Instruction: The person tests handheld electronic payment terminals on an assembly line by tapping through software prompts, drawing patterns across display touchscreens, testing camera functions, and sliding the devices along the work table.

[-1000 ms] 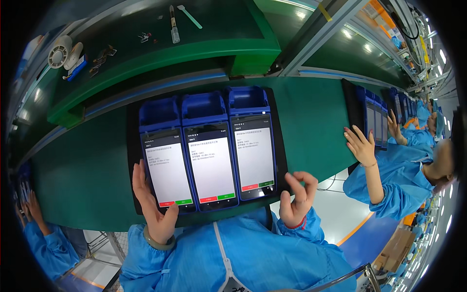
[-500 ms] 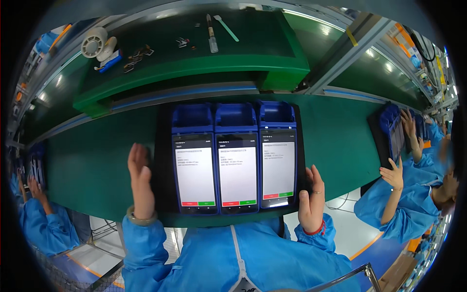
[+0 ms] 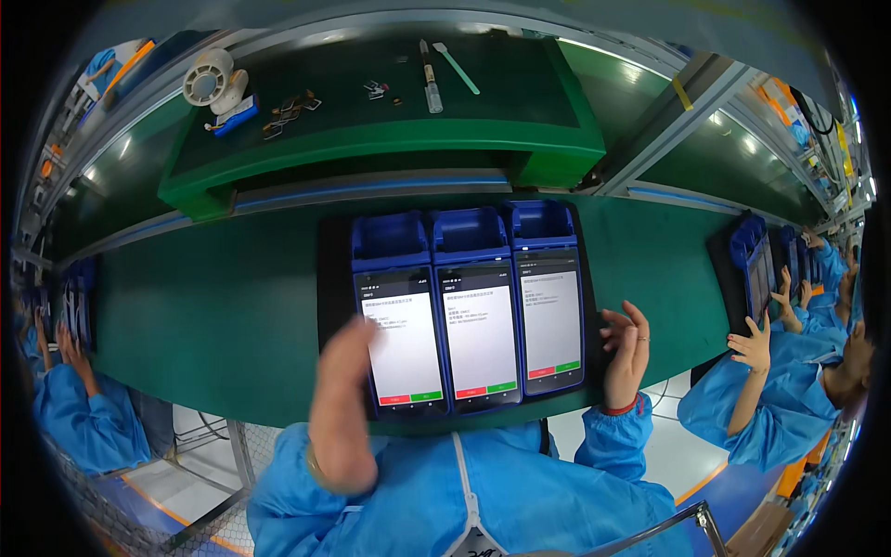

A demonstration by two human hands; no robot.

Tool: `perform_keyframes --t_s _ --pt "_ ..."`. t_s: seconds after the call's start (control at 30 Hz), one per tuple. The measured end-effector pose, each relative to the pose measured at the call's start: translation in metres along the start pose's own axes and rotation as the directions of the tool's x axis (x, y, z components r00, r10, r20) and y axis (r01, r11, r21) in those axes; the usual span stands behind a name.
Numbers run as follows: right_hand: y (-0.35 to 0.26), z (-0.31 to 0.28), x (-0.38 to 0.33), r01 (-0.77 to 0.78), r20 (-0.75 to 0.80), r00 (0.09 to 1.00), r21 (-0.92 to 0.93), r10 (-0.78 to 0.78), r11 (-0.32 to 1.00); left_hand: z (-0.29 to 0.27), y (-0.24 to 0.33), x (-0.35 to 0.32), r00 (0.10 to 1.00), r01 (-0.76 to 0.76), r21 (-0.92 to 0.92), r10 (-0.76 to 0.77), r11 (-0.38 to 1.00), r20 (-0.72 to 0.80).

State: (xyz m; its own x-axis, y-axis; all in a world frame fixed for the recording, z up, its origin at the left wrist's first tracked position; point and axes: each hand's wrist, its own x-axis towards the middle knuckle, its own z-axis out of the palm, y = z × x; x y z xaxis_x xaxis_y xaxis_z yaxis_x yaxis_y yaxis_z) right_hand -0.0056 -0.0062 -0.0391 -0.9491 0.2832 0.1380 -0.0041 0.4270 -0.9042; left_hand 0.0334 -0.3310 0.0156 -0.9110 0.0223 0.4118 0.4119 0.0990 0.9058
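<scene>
Reaching in from the near edge, the left hand [image 3: 345, 371] is motion-blurred over the lower left corner of the left handheld terminal [image 3: 397, 316]; whether its fingers are open or curled cannot be told, and nothing shows in its grip. Right hand [image 3: 626, 351] sits open, fingers spread, touching the right edge of the black tray [image 3: 332, 278], just beside the right terminal [image 3: 549, 297]. All three blue terminals, middle terminal [image 3: 475, 311] included, lie side by side in the tray on the green bench [image 3: 204, 316], screens lit with a red and a green button at the bottom. Judgement: units loaded and powered, on-screen confirmation apparently pending. Further back, raised green shelf [image 3: 390, 139] holds small tools and a white tape reel [image 3: 212, 82].
</scene>
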Motion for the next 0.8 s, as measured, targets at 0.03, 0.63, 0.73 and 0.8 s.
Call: perform_keyframes --t_s 0.03,0.63,0.73,0.8 --pt "-0.001 -0.001 0.002 0.014 -0.022 1.0 0.081 -0.012 0.997 0.013 0.014 -0.001 0.99 -0.058 -0.34 0.098 0.939 0.1" --pt "-0.003 0.004 0.004 0.093 0.015 0.995 0.122 -0.096 0.988 0.085 0.097 0.004 0.995 0.033 -0.99 0.098 -0.134 0.02" --pt "0.003 0.0 0.002 0.095 -0.002 0.995 0.073 -0.095 0.993 0.076 0.126 0.0 1.0 0.007 -0.982 0.008 -0.19 0.006" --pt "-0.001 -0.002 0.002 0.088 0.006 0.996 0.125 -0.089 0.988 0.041 0.088 -0.011 0.952 0.188 -0.908 0.157 0.374 0.262"
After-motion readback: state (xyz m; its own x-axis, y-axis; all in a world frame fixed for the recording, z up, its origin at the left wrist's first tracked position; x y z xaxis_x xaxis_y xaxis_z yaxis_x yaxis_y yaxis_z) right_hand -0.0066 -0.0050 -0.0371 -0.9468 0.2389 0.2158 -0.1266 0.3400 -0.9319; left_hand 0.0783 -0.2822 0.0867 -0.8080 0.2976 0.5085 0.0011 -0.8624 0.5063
